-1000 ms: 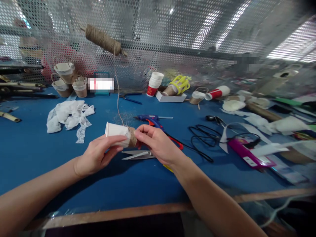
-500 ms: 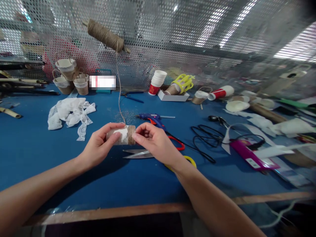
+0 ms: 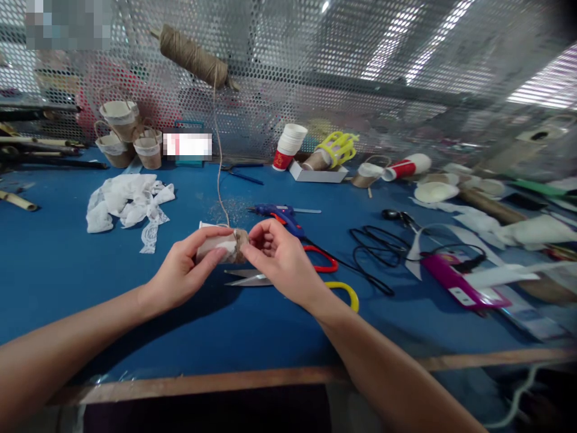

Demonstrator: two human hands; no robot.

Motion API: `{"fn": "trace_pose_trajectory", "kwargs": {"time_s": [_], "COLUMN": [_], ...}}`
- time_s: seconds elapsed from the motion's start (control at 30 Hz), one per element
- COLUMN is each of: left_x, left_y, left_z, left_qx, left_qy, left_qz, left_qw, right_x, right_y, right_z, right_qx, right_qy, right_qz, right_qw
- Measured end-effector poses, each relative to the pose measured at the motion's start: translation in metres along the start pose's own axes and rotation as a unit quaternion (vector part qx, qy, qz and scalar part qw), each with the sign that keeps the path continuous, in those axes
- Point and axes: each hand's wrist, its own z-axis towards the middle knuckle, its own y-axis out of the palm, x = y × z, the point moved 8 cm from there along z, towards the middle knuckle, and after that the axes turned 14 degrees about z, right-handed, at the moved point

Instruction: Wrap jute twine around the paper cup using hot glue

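A white paper cup (image 3: 220,245) lies on its side between my two hands, its right end wound with brown twine. My left hand (image 3: 184,270) wraps its fingers and thumb round the cup's left part. My right hand (image 3: 279,258) pinches the wound end of the cup. A strand of twine (image 3: 217,156) runs up from the cup to a twine spool (image 3: 192,57) fixed on the perforated metal screen. Scissors (image 3: 252,278) with red and yellow handles lie on the blue table just under my right hand.
A blue glue gun (image 3: 279,213) and its black cord (image 3: 374,246) lie behind my hands. White lace (image 3: 128,201) lies at the left, twine-wrapped cups (image 3: 121,135) at the back left, stacked cups (image 3: 288,144) at the back. A purple package (image 3: 460,279) and paper scraps fill the right. The table's wooden edge (image 3: 225,379) runs along the front.
The cup has turned in my hands and dropped a little toward the table. My left fingers now cover more of it, and the rim is mostly hidden.
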Motion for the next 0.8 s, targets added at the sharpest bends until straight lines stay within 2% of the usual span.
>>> {"fn": "trace_pose_trajectory", "kwargs": {"time_s": [0.13, 0.3, 0.53, 0.8], "left_x": [-0.003, -0.001, -0.003, -0.016], "left_y": [-0.001, 0.001, 0.000, 0.002], "left_z": [0.001, 0.003, 0.005, 0.002], "left_qx": [-0.014, -0.037, -0.029, -0.025], "left_qy": [-0.014, -0.005, -0.005, -0.053], "left_qz": [0.007, 0.030, 0.067, 0.004], "left_qw": [1.000, 0.999, 0.997, 0.998], "right_x": [-0.005, -0.005, -0.004, -0.007], "right_y": [-0.002, -0.003, 0.000, 0.004], "right_z": [-0.001, 0.001, 0.003, 0.000], "right_qx": [-0.005, -0.003, -0.029, -0.043], "right_qy": [-0.033, -0.028, -0.030, -0.052], "right_qz": [0.022, 0.028, 0.039, 0.018], "right_qw": [0.999, 0.999, 0.998, 0.998]}}
